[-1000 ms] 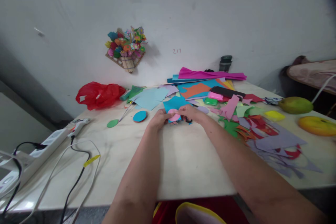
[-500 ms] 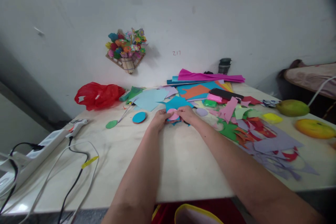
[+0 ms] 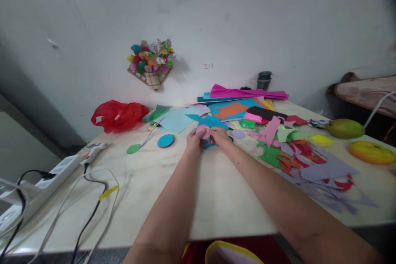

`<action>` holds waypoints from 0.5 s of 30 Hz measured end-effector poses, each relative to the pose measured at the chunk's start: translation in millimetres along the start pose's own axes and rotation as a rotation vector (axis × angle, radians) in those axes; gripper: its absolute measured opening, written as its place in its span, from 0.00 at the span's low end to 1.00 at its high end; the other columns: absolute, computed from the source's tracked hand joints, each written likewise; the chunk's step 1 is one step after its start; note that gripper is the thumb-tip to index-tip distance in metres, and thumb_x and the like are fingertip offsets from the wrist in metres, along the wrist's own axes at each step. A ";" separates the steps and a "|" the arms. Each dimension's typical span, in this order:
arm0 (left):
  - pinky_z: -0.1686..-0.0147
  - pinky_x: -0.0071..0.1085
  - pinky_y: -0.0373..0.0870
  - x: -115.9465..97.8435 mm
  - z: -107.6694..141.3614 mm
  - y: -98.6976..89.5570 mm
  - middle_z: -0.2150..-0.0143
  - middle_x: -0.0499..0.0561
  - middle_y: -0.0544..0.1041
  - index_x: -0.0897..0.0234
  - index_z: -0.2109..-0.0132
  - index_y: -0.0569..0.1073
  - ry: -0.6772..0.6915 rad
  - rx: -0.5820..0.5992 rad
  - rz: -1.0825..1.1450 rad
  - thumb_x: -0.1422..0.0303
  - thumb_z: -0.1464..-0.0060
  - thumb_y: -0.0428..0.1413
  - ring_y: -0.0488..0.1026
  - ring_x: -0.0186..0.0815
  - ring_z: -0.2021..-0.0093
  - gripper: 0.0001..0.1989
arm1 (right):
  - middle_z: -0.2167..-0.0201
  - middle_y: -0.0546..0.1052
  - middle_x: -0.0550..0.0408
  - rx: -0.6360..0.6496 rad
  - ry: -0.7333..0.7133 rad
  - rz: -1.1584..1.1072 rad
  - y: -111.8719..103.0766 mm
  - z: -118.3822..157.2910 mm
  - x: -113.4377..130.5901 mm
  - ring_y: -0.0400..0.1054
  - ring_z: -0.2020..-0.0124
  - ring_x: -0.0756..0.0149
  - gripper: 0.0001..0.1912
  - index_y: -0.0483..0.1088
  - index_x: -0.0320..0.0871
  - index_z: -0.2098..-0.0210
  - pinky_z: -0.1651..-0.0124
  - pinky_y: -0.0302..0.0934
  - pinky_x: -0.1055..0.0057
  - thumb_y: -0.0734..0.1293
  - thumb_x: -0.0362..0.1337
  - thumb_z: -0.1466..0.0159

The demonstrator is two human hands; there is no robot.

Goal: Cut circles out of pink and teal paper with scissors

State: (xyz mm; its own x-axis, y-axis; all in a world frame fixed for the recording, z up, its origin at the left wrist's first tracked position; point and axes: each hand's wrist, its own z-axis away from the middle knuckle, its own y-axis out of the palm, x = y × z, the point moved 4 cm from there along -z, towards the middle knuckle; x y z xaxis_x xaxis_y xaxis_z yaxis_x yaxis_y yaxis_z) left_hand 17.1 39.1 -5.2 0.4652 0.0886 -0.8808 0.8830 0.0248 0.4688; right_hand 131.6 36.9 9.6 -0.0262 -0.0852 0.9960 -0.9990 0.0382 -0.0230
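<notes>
Between my two hands is a pink paper circle (image 3: 202,131), held up over the table. My left hand (image 3: 193,140) pinches its left side, thumb on the face. The fingers of my right hand (image 3: 219,136) close on its right edge. Jagged blue paper scraps (image 3: 208,121) lie just behind and under the hands. A dark object peeks out by the right hand, mostly hidden. To the left rests a blue paper circle (image 3: 165,140) with a reddish edge beneath it, and farther left a green paper circle (image 3: 133,149). A lilac circle (image 3: 238,133) lies right of my hands.
Colored paper scraps (image 3: 321,169) cover the right side, near a mango (image 3: 345,128) and a yellow-orange fruit (image 3: 371,151). A black phone (image 3: 266,113) lies at the back. A red plastic bag (image 3: 119,115) sits back left; a power strip (image 3: 40,185) and cables run along the left.
The camera view has shifted slightly. Both hands still hold the pink circle, which looks a little more tilted, and the blue scrap behind shows more to its left.
</notes>
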 end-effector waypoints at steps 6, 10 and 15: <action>0.75 0.30 0.66 3.2 6.4 8.5 0.79 0.47 0.71 0.66 0.68 0.71 0.019 -0.119 0.039 0.63 0.64 0.67 0.70 0.32 0.78 0.16 | 0.90 0.63 0.61 -0.012 0.025 -0.099 5.5 3.6 3.5 0.55 0.89 0.74 0.16 0.61 0.43 0.85 0.85 0.46 0.76 0.67 0.42 0.46; 0.77 0.29 0.64 3.0 9.7 13.4 0.81 0.45 0.69 0.65 0.70 0.70 0.002 -0.123 0.055 0.60 0.64 0.66 0.67 0.31 0.81 0.17 | 0.89 0.64 0.61 0.006 0.036 -0.134 7.9 6.3 5.1 0.55 0.88 0.75 0.17 0.61 0.43 0.84 0.85 0.46 0.76 0.67 0.43 0.45; 0.78 0.28 0.63 4.8 7.9 9.4 0.80 0.44 0.70 0.64 0.67 0.70 0.012 -0.166 0.053 0.62 0.63 0.66 0.65 0.29 0.82 0.17 | 0.88 0.66 0.60 0.009 0.043 -0.071 8.8 7.3 5.2 0.56 0.88 0.75 0.19 0.61 0.43 0.84 0.84 0.48 0.76 0.67 0.43 0.42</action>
State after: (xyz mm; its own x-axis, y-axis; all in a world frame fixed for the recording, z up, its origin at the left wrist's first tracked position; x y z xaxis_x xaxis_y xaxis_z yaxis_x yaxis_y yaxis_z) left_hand 28.1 31.9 -5.6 0.5095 0.1064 -0.8539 0.8340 0.1833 0.5205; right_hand 122.4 29.5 14.0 0.0461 -0.0441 0.9980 -0.9986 0.0245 0.0472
